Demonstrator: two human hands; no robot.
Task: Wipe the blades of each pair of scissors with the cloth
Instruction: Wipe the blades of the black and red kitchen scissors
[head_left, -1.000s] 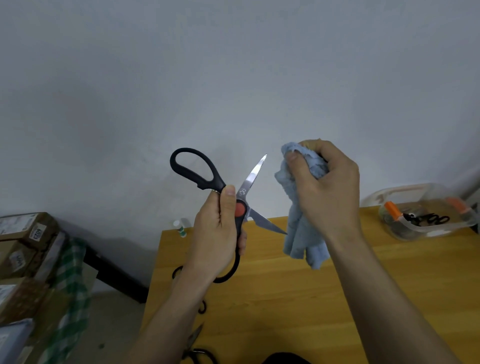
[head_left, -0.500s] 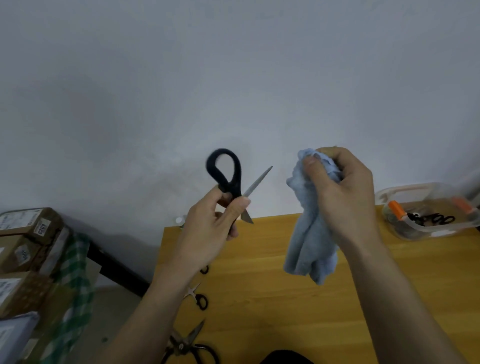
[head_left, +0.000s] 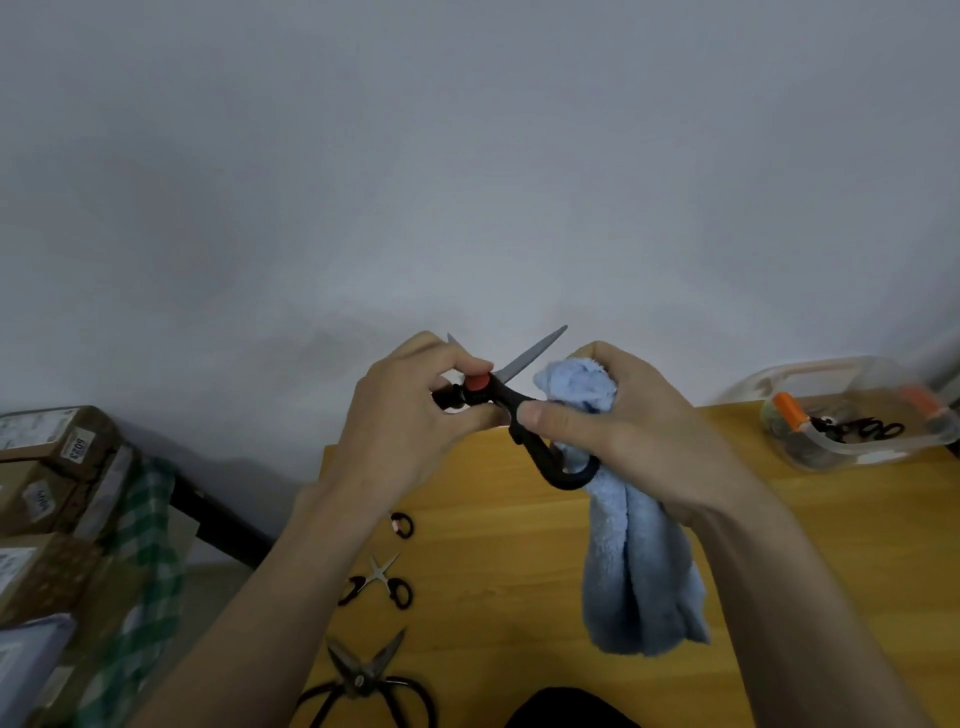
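Head view, going left to right: cardboard boxes (head_left: 47, 467) sit stacked far left; two spare pairs lie on the worktop (head_left: 493, 571), small scissors (head_left: 378, 579) and dark shears (head_left: 363, 680); your left hand (head_left: 410, 421) is curled round the pivot end of the black scissors (head_left: 511, 400), which you hold above the worktop's far edge, blades pointing up and away; your right hand (head_left: 618, 426) grips the bunched blue cloth (head_left: 634, 561), thumb pressed on the handle loop, the rest of the cloth hanging down; a clear tub (head_left: 857, 415) sits far right. Expect stiff, smooth steel with sharp edges, likely slippery; keep hold of the plastic handles; the cloth is soft and limp, so bunch it thickly.
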